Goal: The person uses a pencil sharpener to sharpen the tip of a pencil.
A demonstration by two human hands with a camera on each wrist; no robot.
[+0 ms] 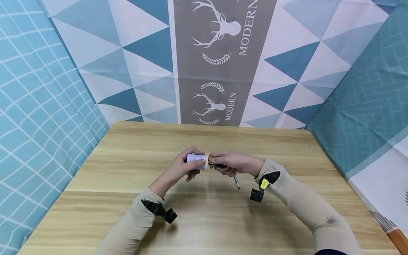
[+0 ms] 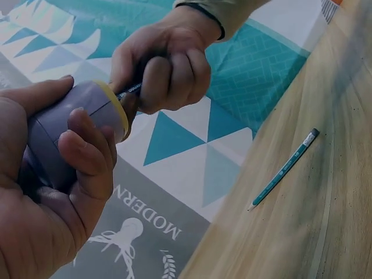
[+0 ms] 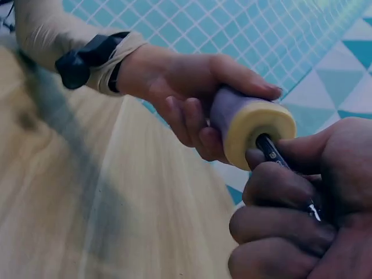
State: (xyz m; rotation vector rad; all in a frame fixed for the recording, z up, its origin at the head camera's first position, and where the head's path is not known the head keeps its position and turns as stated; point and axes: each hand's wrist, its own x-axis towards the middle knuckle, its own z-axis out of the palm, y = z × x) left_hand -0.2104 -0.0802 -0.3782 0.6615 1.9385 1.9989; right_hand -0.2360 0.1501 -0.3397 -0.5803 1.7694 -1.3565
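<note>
A lilac pencil sharpener [image 1: 195,158] with a pale yellow end lies sideways in my left hand [image 1: 182,166], fingers and thumb wrapped round its body. My right hand [image 1: 232,162] grips a dark pencil [image 3: 273,153] with pale lettering. The pencil's tip is hidden inside the round hole of the yellow end [image 3: 243,136]. Fingertips of the right hand are right at that hole in the right wrist view. Both hands are held over the middle of the table. A green pencil [image 2: 285,170] with a white eraser rests on the wood, below the right hand.
The wood-grain table [image 1: 204,219] spreads out under both forearms. Patterned cloth [image 1: 210,71] hangs behind its far edge, with blue tiled cloth [image 1: 38,106] at the left and teal cloth [image 1: 376,88] at the right. Each wrist carries a small black camera.
</note>
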